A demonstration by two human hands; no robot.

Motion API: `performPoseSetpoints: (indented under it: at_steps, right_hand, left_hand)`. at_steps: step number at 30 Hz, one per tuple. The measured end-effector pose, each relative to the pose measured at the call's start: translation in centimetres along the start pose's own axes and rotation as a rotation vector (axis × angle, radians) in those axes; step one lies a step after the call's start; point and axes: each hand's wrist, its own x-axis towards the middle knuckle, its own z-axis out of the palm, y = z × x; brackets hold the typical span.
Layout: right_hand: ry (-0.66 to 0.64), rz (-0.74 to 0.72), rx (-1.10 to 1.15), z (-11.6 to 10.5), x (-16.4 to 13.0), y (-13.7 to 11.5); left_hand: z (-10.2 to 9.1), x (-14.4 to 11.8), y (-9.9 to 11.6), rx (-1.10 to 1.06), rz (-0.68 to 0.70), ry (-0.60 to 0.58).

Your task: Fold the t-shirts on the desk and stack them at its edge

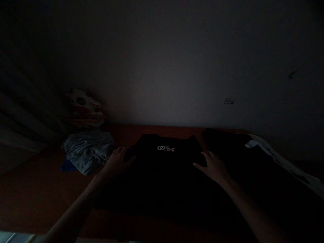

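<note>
A black T-shirt (157,182) lies spread on the wooden surface, collar away from me, with "PAWS" printed on its chest. My left hand (118,161) rests on the shirt's left side near the sleeve, thumb spread away from the fingers. On the other side, my right hand (214,166) touches the shirt near its right sleeve, its thumb also apart from the fingers and pointing inward. The picture is very dark, so the shirt's edges and folds are hard to make out.
A crumpled grey cloth (88,148) with a blue cloth (68,165) under it lies at left. Behind stands a white cow-like figure (82,100). At right are dark clothes (253,165) with a white strip (275,157). A wall (172,67) bounds the back.
</note>
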Motion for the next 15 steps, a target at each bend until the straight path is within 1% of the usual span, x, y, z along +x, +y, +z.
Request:
performPoseSetpoints:
  at_steps: [1,3,5,7,10,11,13,14,15]
  right_hand:
    - [-0.030,0.001,-0.045,0.5,1.1,-0.7]
    - [-0.105,-0.002,-0.069,1.0,2.8,-1.4]
    - [-0.130,0.015,-0.058,0.6,4.0,-0.8]
    - [-0.088,0.084,-0.059,-0.4,4.8,1.3]
    - [0.012,0.264,-0.107,-2.1,5.0,6.4]
    - [0.004,0.308,-0.132,-2.5,4.7,8.3]
    - [-0.130,0.369,-0.143,-3.1,3.6,11.3]
    - [-0.195,0.382,-0.155,-3.2,2.8,12.2]
    - [-0.229,0.379,-0.180,-3.3,2.1,12.5]
  left_hand:
    - [1.0,1.0,0.5,0.075,0.002,-0.026]
    - [2.2,2.6,0.8,0.180,-0.031,-0.134]
    - [2.2,3.7,0.2,0.215,-0.065,-0.231]
    - [1.1,4.4,-1.1,0.217,-0.086,-0.244]
    - [-1.6,4.3,-3.7,0.225,-0.081,-0.196]
    - [-2.4,3.8,-4.7,0.224,-0.069,-0.199]
    - [-3.7,2.1,-6.5,0.237,-0.047,-0.249]
    - [-4.1,1.0,-7.1,0.257,-0.043,-0.277]
    - [-4.4,0.1,-7.4,0.286,-0.039,-0.296]
